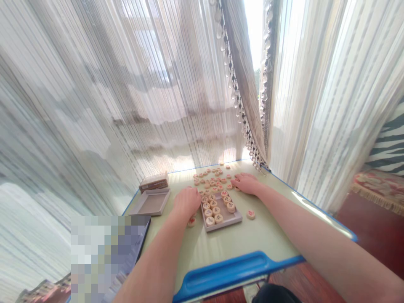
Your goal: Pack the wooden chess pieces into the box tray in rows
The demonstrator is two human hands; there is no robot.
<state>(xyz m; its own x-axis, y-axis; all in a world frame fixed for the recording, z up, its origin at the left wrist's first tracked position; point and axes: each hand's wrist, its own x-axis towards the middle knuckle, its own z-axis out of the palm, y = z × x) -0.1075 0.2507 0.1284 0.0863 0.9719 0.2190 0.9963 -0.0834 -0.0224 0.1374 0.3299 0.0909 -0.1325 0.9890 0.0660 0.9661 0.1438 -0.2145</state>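
Observation:
A shallow open box (221,228) holds xiangqi pieces (219,218) in columns, dark-marked on its left and some red-marked on its right. My left hand (187,201) is at the box's left side, fingers curled in; whatever they hold is hidden. Just below that hand lies a red-marked piece (191,222). Beyond the box's far right corner, my right hand (246,184) rests low over the table, its fingers stretched toward loose red-marked pieces (229,187). Many more loose pieces (213,183) are scattered behind the box.
The pale table (217,248) has a blue rim with a molded tray (227,269) in front. An empty box lid (153,203) and a stacked carton (154,181) stand left. One piece (251,214) lies right of the box. Sheer curtains (176,84) hang behind.

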